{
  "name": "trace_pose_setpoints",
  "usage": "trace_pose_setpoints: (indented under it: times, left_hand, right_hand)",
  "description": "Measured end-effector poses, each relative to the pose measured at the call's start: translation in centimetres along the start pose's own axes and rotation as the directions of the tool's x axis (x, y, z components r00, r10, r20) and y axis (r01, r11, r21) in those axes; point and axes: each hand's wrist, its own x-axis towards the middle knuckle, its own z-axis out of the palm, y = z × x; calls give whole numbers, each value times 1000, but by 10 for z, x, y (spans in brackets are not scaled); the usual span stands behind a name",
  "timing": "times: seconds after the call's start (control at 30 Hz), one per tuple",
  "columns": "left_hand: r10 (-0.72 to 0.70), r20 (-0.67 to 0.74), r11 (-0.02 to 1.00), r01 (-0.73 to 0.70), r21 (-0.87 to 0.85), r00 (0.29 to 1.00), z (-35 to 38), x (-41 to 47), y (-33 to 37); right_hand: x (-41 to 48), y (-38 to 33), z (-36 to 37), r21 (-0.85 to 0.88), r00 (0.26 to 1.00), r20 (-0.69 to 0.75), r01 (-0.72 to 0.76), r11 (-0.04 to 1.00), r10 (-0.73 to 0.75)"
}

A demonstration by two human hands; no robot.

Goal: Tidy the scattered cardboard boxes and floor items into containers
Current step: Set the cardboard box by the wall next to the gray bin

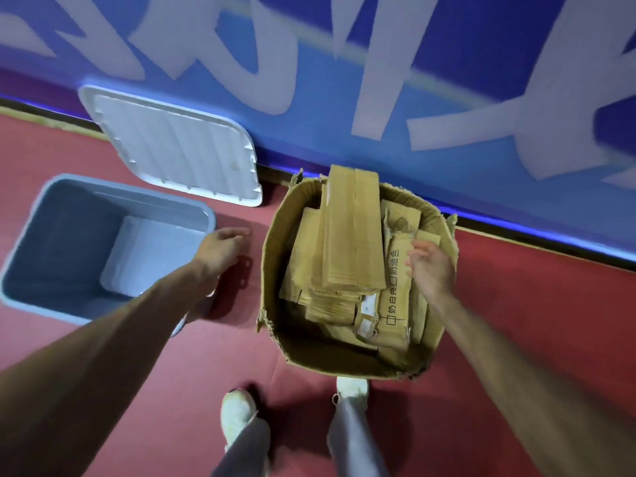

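Several flattened cardboard pieces stand packed inside the torn cardboard box on the red floor. The right hand hovers over the box's right side, fingers loose, holding nothing; the left hand hangs relaxed and empty just left of the box.

We believe this is an event hall or an exhibition venue, not a home. The floor is red carpet, laid in sheets with a visible seam. Along it stands a large blue backdrop wall printed with very big white characters, and a blue light strip glows at its foot. A torn cardboard box full of flattened cartons fits such a place.
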Motion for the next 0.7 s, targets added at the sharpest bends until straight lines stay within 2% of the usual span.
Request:
trace_pose_setpoints:
  times: [0.13,0.23,0.53,0.7]
  left_hand:
    - [74,-2,997,-74,-1,997,-65,-12,12]
    - [69,-28,997,-69,20,997,-132,-11,-9]
    - [-59,-60,997,63,54,996,-353,9,-114]
    - [-85,-148,987,104,124,985,-415,39,-168]
  right_hand:
    - [-51,-72,71,-4,972,183,152,988,-149]
    - [-88,-101,144,-25,954,260,163,986,-151]
    - [-190,-153,350,-28,948,318,-6,1000,15]
    - [-204,-132,416,-92,944,304,-104,990,127]
